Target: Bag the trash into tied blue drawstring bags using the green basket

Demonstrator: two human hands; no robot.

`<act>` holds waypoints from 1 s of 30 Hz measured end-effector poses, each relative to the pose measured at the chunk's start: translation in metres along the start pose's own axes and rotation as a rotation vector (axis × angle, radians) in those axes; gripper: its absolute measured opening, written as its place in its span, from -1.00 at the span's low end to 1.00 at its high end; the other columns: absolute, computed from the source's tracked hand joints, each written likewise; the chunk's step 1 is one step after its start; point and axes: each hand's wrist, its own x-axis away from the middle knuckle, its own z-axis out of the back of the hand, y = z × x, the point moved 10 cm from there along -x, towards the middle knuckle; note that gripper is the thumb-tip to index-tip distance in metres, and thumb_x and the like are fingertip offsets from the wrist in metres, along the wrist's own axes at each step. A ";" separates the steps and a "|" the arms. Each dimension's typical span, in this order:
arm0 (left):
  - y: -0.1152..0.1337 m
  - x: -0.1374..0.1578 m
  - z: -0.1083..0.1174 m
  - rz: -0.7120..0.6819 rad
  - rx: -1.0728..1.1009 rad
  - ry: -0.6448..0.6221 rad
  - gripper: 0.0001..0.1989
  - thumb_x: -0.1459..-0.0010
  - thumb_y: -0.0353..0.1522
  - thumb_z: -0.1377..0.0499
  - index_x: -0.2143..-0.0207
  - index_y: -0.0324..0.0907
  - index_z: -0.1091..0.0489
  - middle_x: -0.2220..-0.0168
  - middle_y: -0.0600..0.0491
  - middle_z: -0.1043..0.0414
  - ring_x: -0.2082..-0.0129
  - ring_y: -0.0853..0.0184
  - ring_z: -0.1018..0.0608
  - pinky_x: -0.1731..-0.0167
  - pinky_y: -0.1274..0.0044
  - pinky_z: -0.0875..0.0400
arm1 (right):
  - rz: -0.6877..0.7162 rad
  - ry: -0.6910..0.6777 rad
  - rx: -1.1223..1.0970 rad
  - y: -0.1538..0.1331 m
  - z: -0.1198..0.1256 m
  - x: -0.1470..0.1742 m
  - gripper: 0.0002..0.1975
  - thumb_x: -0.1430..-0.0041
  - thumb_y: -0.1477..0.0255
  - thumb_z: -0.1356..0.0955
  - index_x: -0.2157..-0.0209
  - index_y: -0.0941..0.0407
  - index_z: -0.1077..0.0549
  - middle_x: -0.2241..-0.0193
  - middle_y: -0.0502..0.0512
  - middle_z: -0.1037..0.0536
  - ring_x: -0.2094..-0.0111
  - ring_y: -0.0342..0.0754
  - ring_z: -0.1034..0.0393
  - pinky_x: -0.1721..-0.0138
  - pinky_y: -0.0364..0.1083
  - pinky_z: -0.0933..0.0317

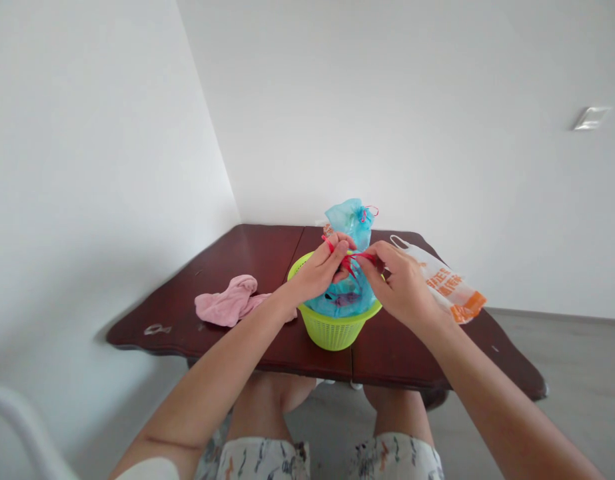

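A lime-green plastic basket [332,333] stands near the front of the dark table, with a blue translucent bag [344,303] inside it. Above the basket's rim, my left hand [332,259] is closed on a red drawstring [354,257], part of which loops over its fingers. My right hand [394,277] pinches the same red string between thumb and fingers, to the right of the left hand. Something dark shows through the bag, too unclear to name. Behind my hands a second blue bag [354,220] with a red tie stands up; its lower part is hidden.
On the dark red wooden table [397,353], a crumpled pink cloth [230,303] lies left of the basket. A white plastic bag with orange print [450,287] lies to the right. Walls stand close behind and at the left.
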 end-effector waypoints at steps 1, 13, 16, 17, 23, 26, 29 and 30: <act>-0.002 0.000 0.002 0.019 0.018 0.006 -0.44 -0.65 0.19 -0.13 -0.10 -0.13 -0.42 0.60 0.30 -0.25 0.62 0.41 -0.23 0.50 0.56 -0.16 | -0.034 0.018 -0.048 0.002 0.001 0.000 -0.72 -0.67 0.28 -0.38 0.24 0.03 -0.48 0.39 0.01 -0.55 0.37 -0.03 -0.40 0.30 0.00 -0.22; -0.016 0.006 0.015 0.254 0.278 0.037 -0.33 -0.50 0.24 -0.30 -0.14 -0.20 -0.58 0.47 0.14 -0.56 0.63 0.43 -0.40 0.46 0.53 -0.51 | 0.044 -0.130 -0.003 -0.018 -0.026 0.035 -0.73 -0.70 0.36 -0.38 0.19 0.05 -0.61 0.30 0.06 -0.62 0.28 0.02 -0.51 0.18 0.05 -0.34; 0.007 0.010 0.009 0.145 0.098 -0.029 -0.36 -0.56 0.23 -0.24 -0.01 -0.20 -0.57 0.40 0.08 -0.61 0.57 0.41 -0.53 0.46 0.57 -0.49 | 0.089 -0.040 0.026 -0.022 -0.015 0.037 -0.85 -0.68 0.31 -0.41 0.02 0.05 -0.63 0.14 0.17 -0.68 0.10 0.14 -0.60 0.04 0.13 -0.44; 0.015 0.012 0.006 0.109 0.039 -0.042 -0.37 -0.57 0.22 -0.23 0.04 -0.20 -0.56 0.41 0.08 -0.60 0.54 0.39 -0.57 0.44 0.57 -0.50 | 0.101 0.022 0.026 -0.023 -0.008 0.036 -0.86 -0.68 0.31 -0.41 -0.05 0.05 -0.61 0.05 0.22 -0.68 0.01 0.18 -0.60 -0.04 0.17 -0.46; 0.027 0.036 -0.008 0.093 -0.089 -0.096 -0.41 -0.65 0.18 -0.14 0.08 -0.17 -0.52 0.40 0.09 -0.59 0.51 0.36 -0.65 0.39 0.54 -0.58 | 0.175 0.130 0.068 -0.030 -0.005 0.037 -0.95 -0.68 0.41 -0.37 0.00 0.02 -0.51 0.05 0.22 -0.68 0.03 0.18 -0.57 0.01 0.19 -0.42; 0.025 0.049 0.006 0.111 -0.133 0.020 -0.44 -0.66 0.15 -0.14 0.03 -0.16 -0.55 0.31 0.08 -0.64 0.55 0.39 -0.65 0.46 0.56 -0.54 | 0.154 0.235 0.090 -0.030 -0.004 0.049 -0.89 -0.64 0.42 -0.41 0.11 0.00 -0.49 0.19 0.15 -0.67 0.16 0.14 -0.56 0.12 0.15 -0.36; 0.022 0.060 0.010 0.120 -0.117 0.045 -0.48 -0.68 0.11 -0.16 -0.04 -0.15 -0.58 0.24 0.05 -0.69 0.56 0.38 -0.68 0.42 0.53 -0.59 | 0.144 0.186 0.072 -0.032 -0.015 0.059 -0.89 -0.64 0.43 -0.44 0.11 0.00 -0.55 0.23 0.10 -0.72 0.21 0.10 -0.59 0.15 0.14 -0.34; 0.020 0.063 0.009 0.128 -0.095 0.036 -0.48 -0.67 0.11 -0.16 -0.06 -0.15 -0.59 0.28 0.07 -0.68 0.57 0.37 -0.68 0.41 0.52 -0.61 | 0.151 0.162 0.062 -0.033 -0.019 0.061 -0.91 -0.64 0.43 -0.44 0.08 0.00 -0.58 0.21 0.09 -0.74 0.20 0.10 -0.62 0.14 0.14 -0.35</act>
